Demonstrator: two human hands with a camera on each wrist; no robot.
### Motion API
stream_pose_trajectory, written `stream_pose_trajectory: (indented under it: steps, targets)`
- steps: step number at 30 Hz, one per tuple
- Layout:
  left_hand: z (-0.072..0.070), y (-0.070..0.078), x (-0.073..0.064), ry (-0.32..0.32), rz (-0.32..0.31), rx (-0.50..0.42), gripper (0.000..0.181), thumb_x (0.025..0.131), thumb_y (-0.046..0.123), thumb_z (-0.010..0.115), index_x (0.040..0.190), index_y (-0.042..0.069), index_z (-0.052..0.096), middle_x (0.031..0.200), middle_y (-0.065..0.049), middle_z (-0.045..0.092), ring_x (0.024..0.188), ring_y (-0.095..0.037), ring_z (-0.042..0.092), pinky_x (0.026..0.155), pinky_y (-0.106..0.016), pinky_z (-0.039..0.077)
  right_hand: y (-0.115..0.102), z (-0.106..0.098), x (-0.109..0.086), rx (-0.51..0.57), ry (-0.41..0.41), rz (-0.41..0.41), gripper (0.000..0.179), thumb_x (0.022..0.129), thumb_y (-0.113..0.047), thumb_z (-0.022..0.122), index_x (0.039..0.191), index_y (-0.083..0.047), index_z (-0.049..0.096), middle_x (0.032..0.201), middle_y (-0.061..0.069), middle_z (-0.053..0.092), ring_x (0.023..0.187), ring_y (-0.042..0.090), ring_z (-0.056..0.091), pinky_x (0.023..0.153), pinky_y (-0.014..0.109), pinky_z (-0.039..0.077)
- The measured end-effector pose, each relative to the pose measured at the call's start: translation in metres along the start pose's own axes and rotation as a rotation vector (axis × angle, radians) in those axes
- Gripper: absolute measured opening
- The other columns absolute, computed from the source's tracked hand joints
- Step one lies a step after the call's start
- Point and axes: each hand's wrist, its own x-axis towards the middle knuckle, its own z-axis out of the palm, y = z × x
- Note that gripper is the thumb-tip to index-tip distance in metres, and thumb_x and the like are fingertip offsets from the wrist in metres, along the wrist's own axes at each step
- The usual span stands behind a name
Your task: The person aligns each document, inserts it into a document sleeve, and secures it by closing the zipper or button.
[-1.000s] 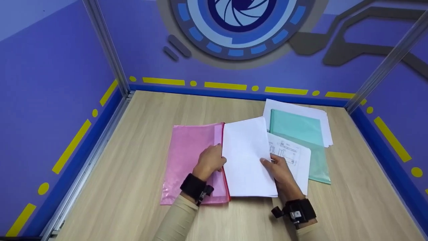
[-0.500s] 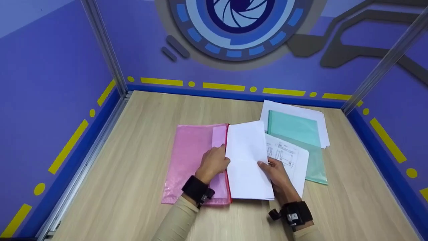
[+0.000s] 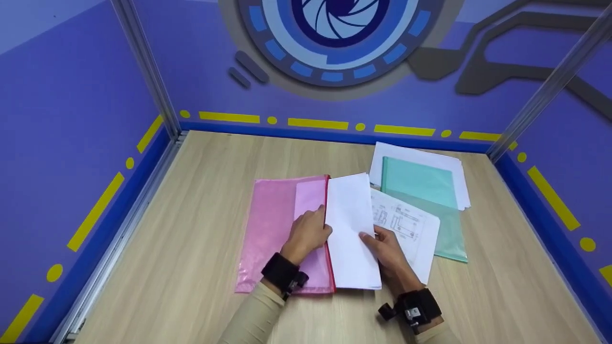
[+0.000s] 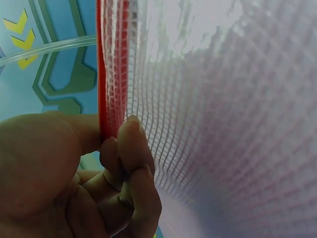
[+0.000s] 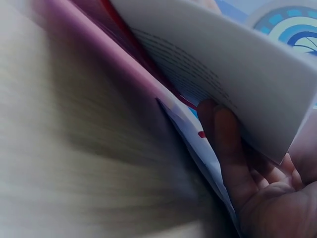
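A pink mesh zip folder [image 3: 271, 215] with a red zipper edge [image 3: 329, 258] lies in the middle of the table. White paper sheets [image 3: 351, 210] are partly inside it; their left part shows pink through the mesh. My left hand [image 3: 308, 234] pinches the folder's zipper edge between thumb and fingers, as the left wrist view shows close up. At the sheets' right side my right hand [image 3: 389, 251] grips them, thumb on top and fingers beneath. Printed text lines the sheets' underside in the right wrist view, where the right hand [image 5: 267, 193] holds their edge.
Right of the sheets lies a printed drawing sheet [image 3: 409, 224], partly over a green translucent folder [image 3: 420, 177]. Behind that folder are more white papers [image 3: 459, 172]. Purple panels [image 3: 306, 100] bound the wooden table [image 3: 215, 167] at the back and sides.
My right hand has moved left, sliding the paper sheets farther into the pink folder. My left hand keeps its pinch on the zipper edge.
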Motion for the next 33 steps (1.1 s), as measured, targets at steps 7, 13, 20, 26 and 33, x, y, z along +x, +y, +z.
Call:
stream_pose_trajectory:
  steps: [7,13,20,26,33]
  targets:
    - [0.006,0.005,-0.002,-0.012,0.007,-0.07,0.03,0.093,0.008,0.064,0.121,0.0,0.065,0.067,0.001,0.063,0.056,-0.016,0.06,0.055,-0.032,0.049,0.002,0.006,-0.003,-0.003,-0.02,-0.013,0.037,0.105,-0.011,0.065,0.138,0.007,0.062,0.108,0.02,0.076,0.087,0.03,0.077,0.07,0.037,0.062]
    - [0.012,0.011,-0.001,0.001,0.044,-0.083,0.028,0.091,0.007,0.063,0.119,0.003,0.063,0.067,0.001,0.064,0.055,-0.014,0.06,0.055,-0.032,0.048,0.002,0.012,-0.005,0.006,-0.057,-0.034,0.037,0.104,-0.009,0.065,0.136,0.009,0.062,0.102,0.019,0.076,0.083,0.027,0.076,0.069,0.035,0.061]
    - [0.019,0.017,0.0,0.03,0.061,-0.041,0.036,0.091,0.008,0.065,0.126,0.0,0.063,0.073,-0.007,0.067,0.062,-0.02,0.06,0.059,-0.037,0.051,-0.001,0.012,-0.007,-0.011,-0.043,-0.06,0.035,0.104,-0.008,0.066,0.134,0.01,0.064,0.102,0.018,0.075,0.082,0.025,0.074,0.068,0.032,0.06]
    - [0.025,0.02,-0.003,0.043,0.056,-0.003,0.053,0.091,0.009,0.067,0.14,-0.007,0.058,0.083,-0.016,0.073,0.067,-0.025,0.066,0.063,-0.041,0.055,-0.002,0.012,-0.008,0.001,-0.041,-0.064,0.034,0.103,-0.006,0.066,0.132,0.01,0.065,0.102,0.018,0.075,0.083,0.026,0.074,0.069,0.033,0.06]
    - [0.032,0.024,-0.004,0.042,0.058,0.012,0.061,0.091,0.008,0.067,0.146,-0.011,0.053,0.086,-0.018,0.074,0.073,-0.03,0.071,0.067,-0.044,0.057,-0.001,0.015,-0.008,0.012,-0.059,-0.079,0.032,0.102,-0.006,0.067,0.128,0.013,0.066,0.1,0.017,0.075,0.082,0.023,0.073,0.07,0.032,0.06]
